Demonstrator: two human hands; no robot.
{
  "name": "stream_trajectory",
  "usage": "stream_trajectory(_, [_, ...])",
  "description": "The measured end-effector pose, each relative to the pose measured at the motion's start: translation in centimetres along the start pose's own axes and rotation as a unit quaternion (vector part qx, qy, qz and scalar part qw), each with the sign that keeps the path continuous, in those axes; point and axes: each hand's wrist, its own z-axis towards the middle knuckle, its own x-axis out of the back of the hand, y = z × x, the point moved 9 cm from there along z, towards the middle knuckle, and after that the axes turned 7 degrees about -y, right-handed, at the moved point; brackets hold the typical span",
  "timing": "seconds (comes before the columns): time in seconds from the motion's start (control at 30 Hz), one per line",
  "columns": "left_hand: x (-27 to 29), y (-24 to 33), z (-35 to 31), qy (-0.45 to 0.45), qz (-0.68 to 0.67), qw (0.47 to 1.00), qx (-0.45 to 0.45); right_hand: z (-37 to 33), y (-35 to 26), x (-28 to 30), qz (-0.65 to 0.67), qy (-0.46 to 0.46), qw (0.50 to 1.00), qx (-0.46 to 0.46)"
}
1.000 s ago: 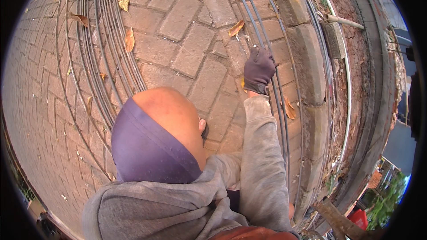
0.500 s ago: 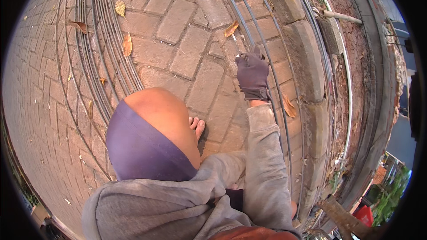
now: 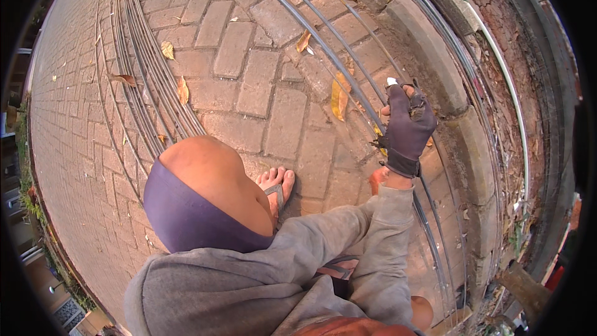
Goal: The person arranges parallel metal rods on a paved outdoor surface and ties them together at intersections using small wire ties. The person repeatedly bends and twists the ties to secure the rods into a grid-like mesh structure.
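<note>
Right hand (image 3: 405, 126) in a dark glove, now farther along the brick paving (image 3: 283, 118) than a second ago, clenched around a steel rod (image 3: 323, 43) beside the kerb (image 3: 429, 56); left hand unseen

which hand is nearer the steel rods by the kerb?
Right. The gloved right hand sits on the steel rods with its fingers curled. The left hand is out of view.

Grey hooded sweatshirt (image 3: 249, 286) with long grey sleeve (image 3: 388, 236); dark purple fingerless glove on right hand (image 3: 405, 127); purple head covering (image 3: 186, 211); flip-flop sandal (image 3: 277, 193).
</note>
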Motion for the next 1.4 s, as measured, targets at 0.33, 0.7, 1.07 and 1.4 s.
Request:
stream_trajectory(0.33, [-9.1, 0.3, 1.1, -0.051, -0.257, 0.96, 0.097, 4.0, 1.9, 10.3, 0.105, 0.117, 0.987, -0.015])
stream_trajectory(0.7, [-3.5, 2.1, -7.9, 0.069, -0.301, 0.933, 0.187, -4.2, -1.1, 13.4, 0.106, 0.085, 0.972, -0.192])
stream_trajectory(1.07, [16.0, 18.7, -11.2, 0.091, -0.247, 0.952, 0.154, -10.4, -15.2, 20.2, 0.023, 0.031, 0.953, -0.299])
stream_trajectory(1.4, [38.5, 36.9, 0.3, 0.131, -0.267, 0.953, 0.052, -22.0, -28.3, 13.8, -0.315, -0.154, 0.882, -0.316])
